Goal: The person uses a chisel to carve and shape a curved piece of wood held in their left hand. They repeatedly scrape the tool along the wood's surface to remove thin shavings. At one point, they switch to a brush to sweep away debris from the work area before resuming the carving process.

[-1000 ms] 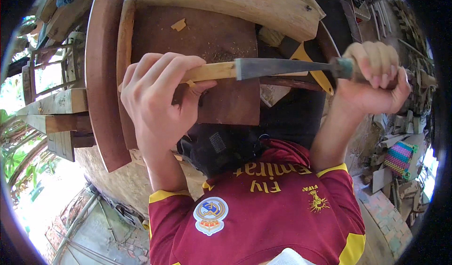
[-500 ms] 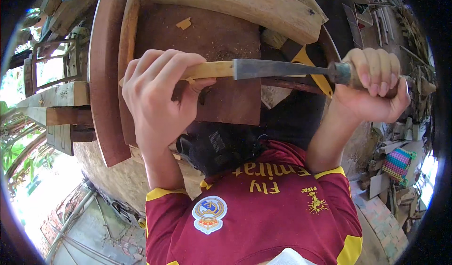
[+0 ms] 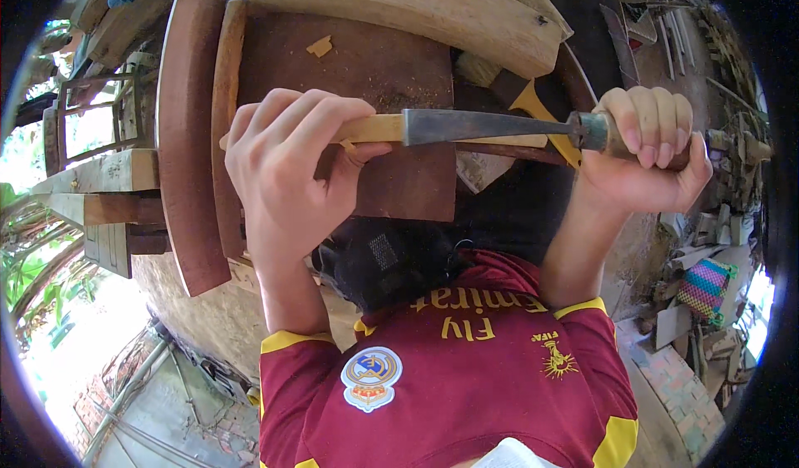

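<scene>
My left hand [image 3: 295, 168] is closed around a pale wooden strip [image 3: 374, 128], its thumb beneath and fingers over the top. The strip runs to the right, and part of it shows behind the tool's blade. My right hand [image 3: 645, 152] grips the handle of a chisel [image 3: 483, 125], a flat grey steel blade that narrows toward a worn metal collar. The chisel lies nearly level, pointing left, with its wide edge against the strip beside my left fingertips. A small shaving [image 3: 347, 146] curls at the strip's lower edge near my left thumb.
Beneath my hands is a brown board [image 3: 416, 193] with a wood chip [image 3: 320, 46] and dust. A thick curved timber [image 3: 408, 2] lies at the far side, a reddish curved beam [image 3: 193, 135] on the left. A yellow-handled tool [image 3: 529, 100] rests behind the chisel.
My right hand and the chisel have shifted slightly left. My left hand has moved a little right with the strip, so the hands are closer together.
</scene>
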A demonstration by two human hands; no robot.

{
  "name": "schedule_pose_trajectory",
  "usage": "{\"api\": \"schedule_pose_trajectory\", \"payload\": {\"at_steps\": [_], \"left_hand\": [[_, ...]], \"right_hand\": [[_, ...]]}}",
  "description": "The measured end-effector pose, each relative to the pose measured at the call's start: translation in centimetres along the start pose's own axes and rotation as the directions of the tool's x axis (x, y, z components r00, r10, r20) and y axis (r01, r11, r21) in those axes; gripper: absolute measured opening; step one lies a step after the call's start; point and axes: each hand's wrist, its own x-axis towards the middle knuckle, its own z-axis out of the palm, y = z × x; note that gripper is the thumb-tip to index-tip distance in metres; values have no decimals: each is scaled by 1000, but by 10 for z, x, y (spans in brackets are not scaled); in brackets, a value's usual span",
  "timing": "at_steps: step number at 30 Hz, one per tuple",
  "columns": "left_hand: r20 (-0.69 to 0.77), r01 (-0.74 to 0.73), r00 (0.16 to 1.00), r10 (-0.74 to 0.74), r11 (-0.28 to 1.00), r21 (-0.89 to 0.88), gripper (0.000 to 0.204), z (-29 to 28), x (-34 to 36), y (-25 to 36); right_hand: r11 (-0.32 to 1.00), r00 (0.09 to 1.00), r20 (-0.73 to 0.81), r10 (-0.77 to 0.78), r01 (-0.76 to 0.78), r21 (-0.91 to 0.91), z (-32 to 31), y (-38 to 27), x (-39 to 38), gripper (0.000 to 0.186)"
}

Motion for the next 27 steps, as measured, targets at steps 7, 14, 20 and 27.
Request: {"api": "schedule_pose_trajectory", "payload": {"at_steps": [7, 14, 20, 27], "left_hand": [[5, 27, 1000, -27, 1000, 14, 20, -2, -1, 1], [-1, 22, 1000, -22, 1000, 9, 19, 1, 0, 3], [7, 24, 1000, -24, 1000, 1, 19, -2, -2, 0], [21, 23, 1000, -23, 1000, 3, 19, -1, -1, 1]], "right_hand": [[995, 995, 98, 18, -28, 96, -13, -21, 0, 21], [1000, 1000, 10, 19, -19, -23, 3, 1, -3, 20], [999, 997, 70, 18, -21, 44, -12, -19, -3, 20], [999, 999, 12, 37, -36, -14, 6, 7, -1, 19]]}}
